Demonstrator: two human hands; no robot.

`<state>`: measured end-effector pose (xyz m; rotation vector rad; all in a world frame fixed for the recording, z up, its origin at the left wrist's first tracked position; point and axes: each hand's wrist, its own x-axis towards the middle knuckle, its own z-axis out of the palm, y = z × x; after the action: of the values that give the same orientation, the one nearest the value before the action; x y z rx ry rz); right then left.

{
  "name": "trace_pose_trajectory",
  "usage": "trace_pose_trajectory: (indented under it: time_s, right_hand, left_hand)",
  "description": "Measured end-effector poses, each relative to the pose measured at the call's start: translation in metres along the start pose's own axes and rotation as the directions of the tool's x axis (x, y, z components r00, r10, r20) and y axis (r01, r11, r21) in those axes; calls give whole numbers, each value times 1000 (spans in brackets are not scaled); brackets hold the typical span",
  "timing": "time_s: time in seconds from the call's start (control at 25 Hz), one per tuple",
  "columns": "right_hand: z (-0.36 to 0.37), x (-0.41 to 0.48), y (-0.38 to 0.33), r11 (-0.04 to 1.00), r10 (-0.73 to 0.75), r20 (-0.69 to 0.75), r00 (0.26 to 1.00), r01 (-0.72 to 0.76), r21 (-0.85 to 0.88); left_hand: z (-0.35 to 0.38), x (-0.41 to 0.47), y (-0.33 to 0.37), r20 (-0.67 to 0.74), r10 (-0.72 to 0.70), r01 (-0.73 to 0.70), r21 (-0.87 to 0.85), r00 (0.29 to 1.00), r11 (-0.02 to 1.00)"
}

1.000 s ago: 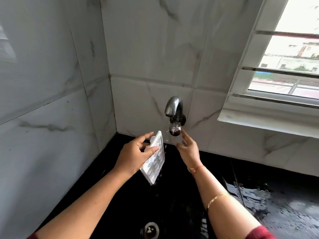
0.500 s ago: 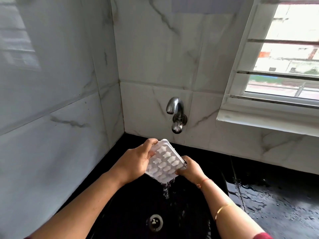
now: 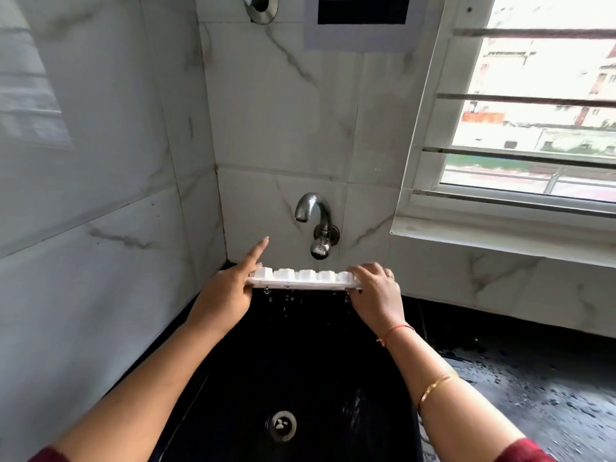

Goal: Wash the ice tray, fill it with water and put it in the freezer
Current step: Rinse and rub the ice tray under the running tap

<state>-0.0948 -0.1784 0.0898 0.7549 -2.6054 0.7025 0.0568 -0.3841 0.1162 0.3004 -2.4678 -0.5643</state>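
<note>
A white ice tray [image 3: 301, 280] is held level and upside down over the black sink [image 3: 233, 378], its cube bumps facing up, with water drops falling from its underside. My left hand [image 3: 226, 290] holds the tray's left end, the index finger stretched straight toward the wall. My right hand [image 3: 376, 291] grips the right end with fingers curled over the top. The metal tap [image 3: 315, 225] sits on the wall just behind and above the tray; no stream runs from it.
The sink drain [image 3: 282, 425] lies below the tray. A wet black counter [image 3: 533, 388] spreads to the right. Marble-tiled walls close in at the left and behind. A barred window with a white sill [image 3: 500, 235] is up at the right.
The tray went from tilted in my left hand under the tap to flat and upside down between both hands. My right hand left the tap and took the tray's right end.
</note>
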Motion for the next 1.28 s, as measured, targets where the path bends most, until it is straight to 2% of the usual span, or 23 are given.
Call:
trace_pose_trajectory:
  time_s: [0.08,0.12,0.2,0.24,0.28,0.56,0.72,0.76,0.8,0.84,0.88,0.92,0.96,1.0,1.04,1.08,1.12,1.16,1.2,1.28]
  right_hand:
    - [-9,0,-3,994,-95,-239,966,80,-72]
    - [-13,-1,-2,989,-122,-275,954,92,-118]
    - [-19,-7,3,988,-50,-65,997,40,-146]
    - [-18,-12,7,988,8,70,998,3,-152]
    - [-16,-19,13,988,36,143,989,-13,-157]
    - [-18,-38,20,978,39,159,987,-5,-211]
    - [-24,-42,21,970,71,278,958,-1,-244]
    - [-27,-44,19,978,50,234,971,0,-210]
    - [-31,-43,18,987,5,120,993,15,-160]
    - [-37,-41,15,991,-53,-57,997,46,-128]
    - [-39,-37,14,991,-104,-255,961,79,-108]
    - [-41,-35,15,986,-163,-421,892,132,-100]
    - [-39,-38,18,983,-185,-460,869,152,-108]
    - [-35,-44,21,984,-178,-370,912,152,-97]
    - [-28,-51,23,993,-110,-161,981,100,-67]
    - [-18,-61,26,998,9,108,994,-3,-63]
    - [-7,-69,32,995,94,310,946,-77,-65]
    - [0,-73,38,995,96,359,928,-81,-55]
    - [1,-71,40,998,50,320,946,-34,-54]
    - [-11,-60,34,995,-81,92,992,86,-56]
  left_hand:
    - [4,-1,5,-98,12,-13,-17,995,1000]
    - [8,-2,5,-110,15,-15,2,994,1000]
    - [17,-8,7,-2,-38,38,66,999,997]
    - [23,-12,8,73,-79,72,98,994,993]
    - [28,-18,9,111,-102,90,112,989,990]
    - [41,-40,15,33,-99,95,107,995,990]
    - [42,-33,23,151,-193,167,170,970,971]
    - [40,-32,26,114,-181,165,139,977,976]
    - [37,-32,27,9,-114,113,94,993,989]
    - [33,-33,28,-123,-22,31,72,992,997]
    - [32,-34,27,-232,57,-41,73,971,996]
    - [32,-37,26,-298,125,-104,86,946,991]
    - [34,-41,23,-299,159,-134,104,941,986]
    - [38,-46,19,-241,148,-125,109,959,986]
    - [44,-52,15,-120,74,-62,105,990,993]
    - [53,-60,10,42,-38,33,104,998,994]
    - [61,-68,4,177,-125,106,109,976,988]
    - [64,-73,1,213,-159,141,96,964,985]
    - [63,-73,1,179,-155,147,59,972,987]
    - [54,-66,6,0,-54,54,28,999,998]
